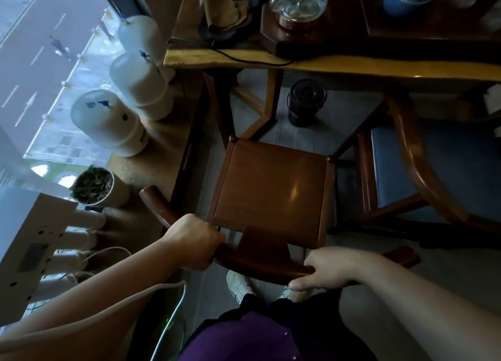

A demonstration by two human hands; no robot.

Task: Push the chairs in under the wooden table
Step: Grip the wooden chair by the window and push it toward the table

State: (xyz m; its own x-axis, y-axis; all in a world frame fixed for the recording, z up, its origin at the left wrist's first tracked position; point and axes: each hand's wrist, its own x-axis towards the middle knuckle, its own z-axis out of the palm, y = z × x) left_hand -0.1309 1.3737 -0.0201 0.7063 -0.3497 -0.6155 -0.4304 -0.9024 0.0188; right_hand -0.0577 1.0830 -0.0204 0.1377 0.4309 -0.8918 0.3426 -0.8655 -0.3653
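A reddish-brown wooden chair [271,192] stands in front of me, its square seat wholly out from under the wooden table [339,65], whose edge runs across the top. My left hand [195,241] is shut on the left part of the chair's curved top rail. On the right part of the same rail, my right hand [328,268] grips it. A second chair [433,171] with a blue cushion and a curved wooden back stands to the right, its front partly under the table.
A black lidded pot [306,103] sits on the floor under the table, beyond the chair's seat. Three white tanks [108,122] and a potted plant [95,187] line a low shelf at the left by the window. A glass jar [298,0] and boxes crowd the tabletop.
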